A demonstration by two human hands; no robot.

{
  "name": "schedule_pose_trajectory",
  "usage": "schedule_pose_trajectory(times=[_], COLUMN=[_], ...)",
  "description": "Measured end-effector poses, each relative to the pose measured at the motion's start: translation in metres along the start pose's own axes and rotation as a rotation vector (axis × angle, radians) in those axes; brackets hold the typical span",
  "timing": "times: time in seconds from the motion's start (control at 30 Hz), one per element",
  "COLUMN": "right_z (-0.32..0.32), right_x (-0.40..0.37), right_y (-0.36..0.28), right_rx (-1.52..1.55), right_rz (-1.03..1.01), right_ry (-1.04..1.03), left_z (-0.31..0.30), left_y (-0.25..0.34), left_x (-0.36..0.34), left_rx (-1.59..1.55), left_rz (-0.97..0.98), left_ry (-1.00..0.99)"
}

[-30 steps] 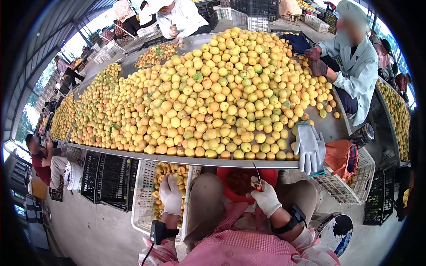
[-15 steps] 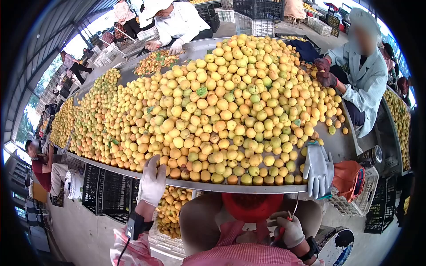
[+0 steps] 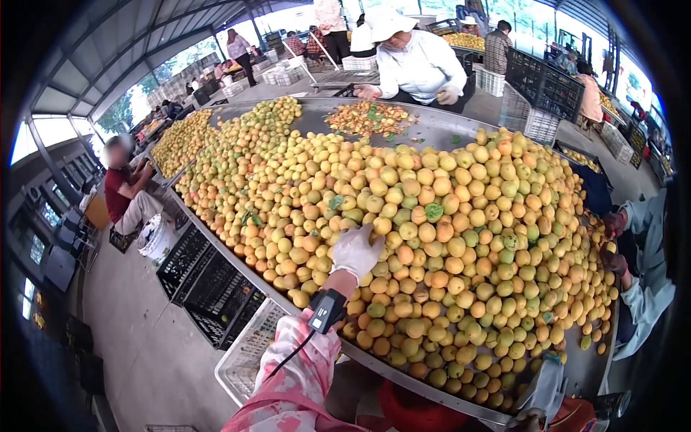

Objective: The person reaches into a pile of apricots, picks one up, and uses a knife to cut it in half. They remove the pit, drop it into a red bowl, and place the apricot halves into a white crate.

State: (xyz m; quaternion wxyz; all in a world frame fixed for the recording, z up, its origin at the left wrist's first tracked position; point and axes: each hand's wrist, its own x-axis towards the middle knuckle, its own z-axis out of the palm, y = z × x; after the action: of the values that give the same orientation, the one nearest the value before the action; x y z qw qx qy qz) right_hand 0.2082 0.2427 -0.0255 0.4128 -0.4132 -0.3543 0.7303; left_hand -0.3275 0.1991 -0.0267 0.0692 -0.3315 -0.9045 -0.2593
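My left hand [image 3: 358, 252], in a whitish glove, reaches over the middle of a large heap of yellow-orange apricots [image 3: 446, 237]. Its thumb and a forefinger show apart at the fruit; the other fingers are partly hidden, and nothing shows gripped in them. A small black device [image 3: 328, 311] with a cable is strapped on that wrist. The apricots lie on a metal table [image 3: 461, 407] with a raised rim. My right hand is out of view. Part of a red bucket [image 3: 417, 409] shows below the table's near edge.
Grey gloves [image 3: 545, 389] hang over the near right rim. Black crates [image 3: 216, 288] and a white crate [image 3: 245, 360] stand below at left. Across the table, a person in white sits by flattened orange fruit pieces [image 3: 367, 119]. Another person's dark-gloved hands [image 3: 613, 245] are at right.
My left hand has moved from the near rim forward onto the heap. The view has swung left. My right hand, earlier holding a thin tool with a red handle, has left the view.
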Motion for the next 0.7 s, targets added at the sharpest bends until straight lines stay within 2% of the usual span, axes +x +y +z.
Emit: schedule_pose_trajectory(times=[0.07, 0.17, 0.2, 0.27, 0.3, 0.37, 0.4, 0.43, 0.47, 0.53, 0.57, 0.67, 0.7], right_z=[0.004, 0.021, 0.030, 0.050, 0.052, 0.046, 0.043, 0.051, 0.058, 0.064, 0.059, 0.064, 0.063], right_x=[0.018, 0.031, 0.028, 0.013, 0.007, 0.005, 0.002, -0.004, -0.010, -0.023, -0.023, -0.035, -0.036], right_y=[0.001, 0.006, 0.007, 0.012, 0.013, 0.031, 0.037, 0.038, 0.035, 0.027, 0.035, 0.039, 0.047], right_rx=[0.026, 0.049, 0.058, -0.017, 0.046, 0.018, -0.022, 0.075, 0.080, 0.016, -0.002, -0.007, -0.014], right_rz=[0.015, 0.018, 0.018, 0.086, 0.182, 0.149, 0.118, 0.164, 0.169, 0.313, 0.254, 0.295, 0.271], right_ry=[-0.053, -0.207, -0.214, -0.036, -0.078, -0.110, -0.128, -0.145, -0.148, -0.129, -0.168, -0.152, -0.152], left_z=[-0.009, -0.010, -0.012, -0.019, -0.021, -0.022, -0.017, -0.010, 0.003, 0.023, 0.033, 0.041, 0.046], left_y=[0.008, 0.009, 0.011, 0.018, 0.020, 0.022, 0.021, 0.023, 0.032, 0.053, 0.060, 0.090, 0.092], left_x=[0.012, 0.018, 0.016, 0.010, 0.008, 0.002, -0.003, -0.012, -0.037, -0.086, -0.095, -0.113, -0.119], left_rx=[0.130, 0.095, 0.060, 0.095, 0.095, 0.103, 0.010, -0.085, -0.139, -0.228, -0.189, -0.231, -0.232], left_rz=[-0.065, -0.119, -0.143, -0.144, -0.158, -0.171, -0.205, -0.238, -0.229, -0.083, 0.057, 0.250, 0.240], left_ry=[-0.135, -0.203, -0.253, -0.256, -0.279, -0.291, -0.373, -0.453, -0.369, -0.091, 0.069, 0.210, 0.220])
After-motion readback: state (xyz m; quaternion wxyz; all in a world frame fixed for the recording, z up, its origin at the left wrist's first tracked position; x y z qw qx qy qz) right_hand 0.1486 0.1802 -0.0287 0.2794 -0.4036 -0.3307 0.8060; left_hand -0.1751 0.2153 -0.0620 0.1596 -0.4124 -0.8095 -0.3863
